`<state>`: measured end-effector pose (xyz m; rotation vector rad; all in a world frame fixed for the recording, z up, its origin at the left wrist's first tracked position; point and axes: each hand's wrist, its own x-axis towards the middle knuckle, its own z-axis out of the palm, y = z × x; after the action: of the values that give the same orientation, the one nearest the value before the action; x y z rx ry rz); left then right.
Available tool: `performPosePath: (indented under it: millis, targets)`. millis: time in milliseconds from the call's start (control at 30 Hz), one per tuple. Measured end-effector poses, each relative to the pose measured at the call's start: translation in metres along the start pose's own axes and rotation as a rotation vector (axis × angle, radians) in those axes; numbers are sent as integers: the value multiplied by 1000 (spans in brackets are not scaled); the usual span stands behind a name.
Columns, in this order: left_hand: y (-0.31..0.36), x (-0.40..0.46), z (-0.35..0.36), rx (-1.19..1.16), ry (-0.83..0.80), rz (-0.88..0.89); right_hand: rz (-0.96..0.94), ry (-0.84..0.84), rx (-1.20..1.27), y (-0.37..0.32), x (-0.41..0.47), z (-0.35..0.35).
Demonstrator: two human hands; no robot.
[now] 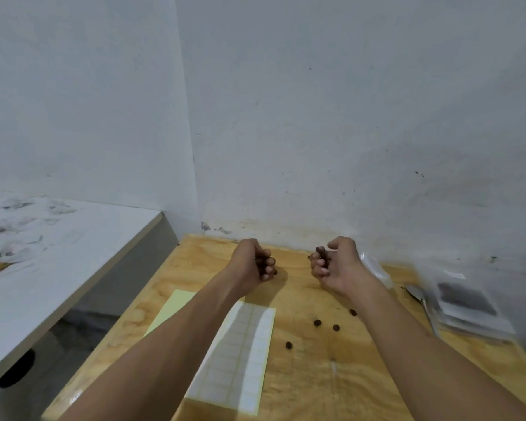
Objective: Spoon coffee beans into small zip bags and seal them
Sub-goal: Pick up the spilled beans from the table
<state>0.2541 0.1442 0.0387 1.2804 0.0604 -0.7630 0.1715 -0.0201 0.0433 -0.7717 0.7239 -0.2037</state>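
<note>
Both forearms reach across the wooden table [301,390] toward the wall. My left hand [251,264] hovers just above the table, its fingers curled round something dark that looks like coffee beans. My right hand [331,265] is turned palm-up with curled fingers, and holds dark coffee beans [321,253] at its fingertips. Several loose beans [317,323] lie on the wood below the right wrist. A clear zip bag [375,267] lies behind the right hand. A metal spoon [417,292] rests beside a stack of zip bags [468,303] at the right edge.
A white sheet of small labels [243,354] and a yellow sheet [176,303] lie under my left forearm. A white table [58,253] with crumpled paper stands to the left across a gap. The wall runs close behind the wooden table.
</note>
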Motion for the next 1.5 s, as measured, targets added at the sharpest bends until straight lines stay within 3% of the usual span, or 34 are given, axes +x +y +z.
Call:
performPosePath:
  millis: [167, 267, 367, 533, 767, 933, 1033, 1167, 1233, 1300, 1433, 1500]
  targets:
    - [0, 5, -9, 639, 147, 303, -75, -23, -32, 0, 20, 0]
    - [-4, 13, -16, 875, 221, 423, -136, 53, -119, 3, 26, -4]
    - [-6, 20, -20, 1000, 264, 459, -215, 206, -418, 2, 27, -8]
    - [-7, 30, -22, 1131, 259, 448, -620, 336, -1161, 1, 37, -12]
    - [2, 41, -24, 1199, 251, 490, -674, 241, -1379, 8, 50, -15]
    - [4, 51, -24, 1192, 246, 481, -720, 241, -1417, 13, 57, -13]
    - [5, 49, -30, 1131, 164, 489, -626, 244, -1295, 11, 58, -8]
    - [6, 38, -38, 1126, 2, 479, -133, 57, -304, 4, 46, 10]
    - [2, 34, -39, 1173, -39, 488, 13, -9, -73, 4, 41, 17]
    - [-5, 34, -41, 1188, -23, 514, 21, -23, -128, 8, 37, 19]
    - [-13, 32, -39, 1192, 29, 550, -256, 102, -761, 19, 24, 14]
    - [-14, 33, -39, 1216, 56, 535, -412, 77, -962, 25, 23, 9]
